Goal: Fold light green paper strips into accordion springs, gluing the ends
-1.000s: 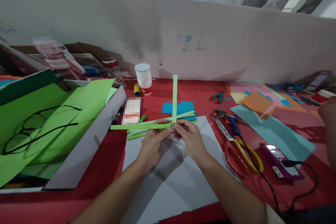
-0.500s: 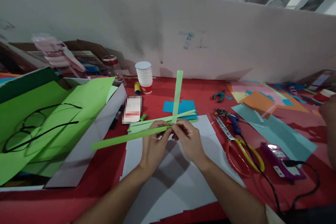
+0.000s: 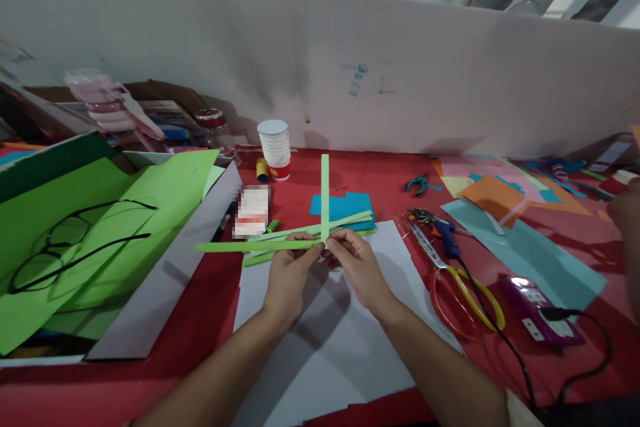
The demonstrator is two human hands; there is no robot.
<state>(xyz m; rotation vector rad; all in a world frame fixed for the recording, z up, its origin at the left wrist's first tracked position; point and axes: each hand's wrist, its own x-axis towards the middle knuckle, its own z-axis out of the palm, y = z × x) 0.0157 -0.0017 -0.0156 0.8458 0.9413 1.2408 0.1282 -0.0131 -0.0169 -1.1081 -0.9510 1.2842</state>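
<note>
Between my two hands are green paper strips that meet at a right angle at my fingertips. One paper strip (image 3: 235, 247) runs out to the left, and a paler strip (image 3: 325, 193) points away from me. My left hand (image 3: 293, 273) pinches the corner from the left. From the other side, my right hand (image 3: 357, 263) pinches the same corner. Just beyond my hands, several loose green strips (image 3: 350, 219) lie partly over blue paper pieces (image 3: 357, 203). White paper sheets (image 3: 320, 360) are spread beneath my hands. The exact fold under my fingertips is hidden.
At left, a box (image 3: 165, 280) holds green paper with eyeglasses (image 3: 65, 240) on top. Stacked paper cups (image 3: 275, 147) stand at the back. Rightward lie scissors (image 3: 440, 267), a glue gun (image 3: 447, 235) with its cord, a purple power strip (image 3: 540, 313) and coloured paper. Another person's hand (image 3: 627, 213) shows far right.
The left-pointing strip has swung up to nearly level. The upright strip has turned slightly leftward and its tip sits lower. Both hands keep their pinch.
</note>
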